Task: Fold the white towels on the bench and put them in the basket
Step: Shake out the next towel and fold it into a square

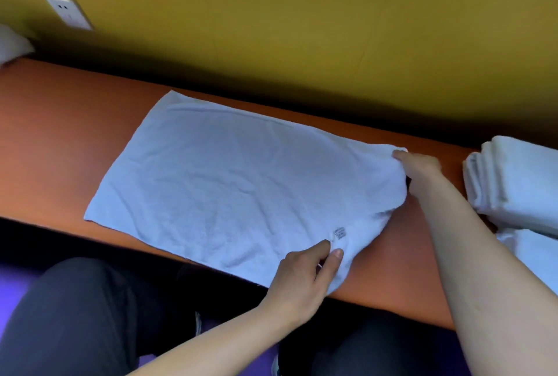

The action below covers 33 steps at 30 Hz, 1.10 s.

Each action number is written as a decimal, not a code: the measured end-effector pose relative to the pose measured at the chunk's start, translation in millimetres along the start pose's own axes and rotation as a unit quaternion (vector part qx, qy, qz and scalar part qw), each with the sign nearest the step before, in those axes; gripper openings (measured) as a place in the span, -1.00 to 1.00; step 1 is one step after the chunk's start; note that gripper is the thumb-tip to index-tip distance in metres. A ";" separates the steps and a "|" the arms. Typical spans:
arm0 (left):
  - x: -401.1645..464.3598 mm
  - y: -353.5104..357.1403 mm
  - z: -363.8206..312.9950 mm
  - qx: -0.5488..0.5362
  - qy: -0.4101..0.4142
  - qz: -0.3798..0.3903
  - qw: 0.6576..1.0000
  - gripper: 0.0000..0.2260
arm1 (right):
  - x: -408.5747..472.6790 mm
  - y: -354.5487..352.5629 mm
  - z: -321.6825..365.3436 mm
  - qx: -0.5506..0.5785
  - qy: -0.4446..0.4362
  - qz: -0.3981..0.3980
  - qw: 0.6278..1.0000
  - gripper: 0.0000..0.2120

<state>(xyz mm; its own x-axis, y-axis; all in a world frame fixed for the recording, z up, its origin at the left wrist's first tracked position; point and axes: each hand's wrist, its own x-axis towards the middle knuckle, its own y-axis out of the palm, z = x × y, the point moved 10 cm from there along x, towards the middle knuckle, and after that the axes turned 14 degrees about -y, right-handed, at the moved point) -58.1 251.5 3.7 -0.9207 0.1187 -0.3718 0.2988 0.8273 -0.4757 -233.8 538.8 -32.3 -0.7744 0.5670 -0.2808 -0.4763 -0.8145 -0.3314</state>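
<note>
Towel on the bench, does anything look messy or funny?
Mostly no. The towel lies flat on the bench, slightly crooked; only its right end is bunched where the left hand and right hand pinch it.

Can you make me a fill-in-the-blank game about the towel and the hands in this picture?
1. The spread towel lies on the ____ bench.
2. The left hand pinches the towel's near right corner, next to its small ____.
3. The right hand holds the towel's ____ right corner.
4. The stack of folded towels sits on the ____ end of the bench.

Missing words: orange; label; far; right
</note>
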 end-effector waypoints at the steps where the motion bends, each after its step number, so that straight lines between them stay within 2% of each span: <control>1: -1.2 -12.1 1.2 -0.018 -0.004 -0.019 1.000 -0.62 | -2.5 3.1 13.2 0.017 -0.022 -0.009 1.000 -0.60; 4: -3.8 -54.9 10.7 -0.088 -0.012 -0.070 0.994 -0.66 | -16.5 23.9 56.2 0.057 -0.078 -0.009 0.995 -0.63; 7: -5.6 -101.0 30.4 -0.154 -0.042 -0.117 0.980 -0.84 | -37.4 58.3 91.4 0.081 -0.093 0.011 0.992 -0.83; 9: -6.7 -129.2 51.0 -0.191 -0.082 -0.137 0.969 -0.86 | -49.6 86.5 110.1 0.092 -0.099 0.022 0.991 -0.95; 13: -11.9 -174.6 78.0 -0.266 -0.110 -0.132 0.948 -0.94 | -74.5 152.7 138.7 0.114 -0.104 0.048 0.987 -0.86; 16: -17.7 -208.3 88.6 -0.298 -0.106 -0.136 0.939 -0.90 | -94.3 207.0 158.3 0.107 -0.115 0.075 0.985 -0.93; 23: -33.7 -300.6 146.2 -0.254 -0.152 -0.266 0.917 -0.76 | -136.9 322.3 193.0 0.096 -0.136 0.125 0.978 -0.85; 27: -40.0 -340.5 187.3 -0.212 -0.200 -0.327 0.899 -0.77 | -155.8 381.0 198.9 0.086 -0.138 0.161 0.974 -0.69; 31: -34.3 -361.1 230.5 -0.195 -0.256 -0.321 0.891 -0.77 | -173.4 430.7 194.2 0.068 -0.141 0.185 0.970 -0.80; 33: -29.9 -367.8 246.9 -0.153 -0.288 -0.308 0.894 -0.75 | -180.3 449.8 190.7 0.055 -0.148 0.193 0.968 -0.86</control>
<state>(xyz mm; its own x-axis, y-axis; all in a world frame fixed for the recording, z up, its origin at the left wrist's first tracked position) -78.5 -191.9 -7.0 -0.5788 -0.6398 -0.5055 -0.3836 0.7607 -0.5236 -387.8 46.8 41.1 -0.9812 0.1714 -0.0884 -0.1569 -0.9760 -0.1513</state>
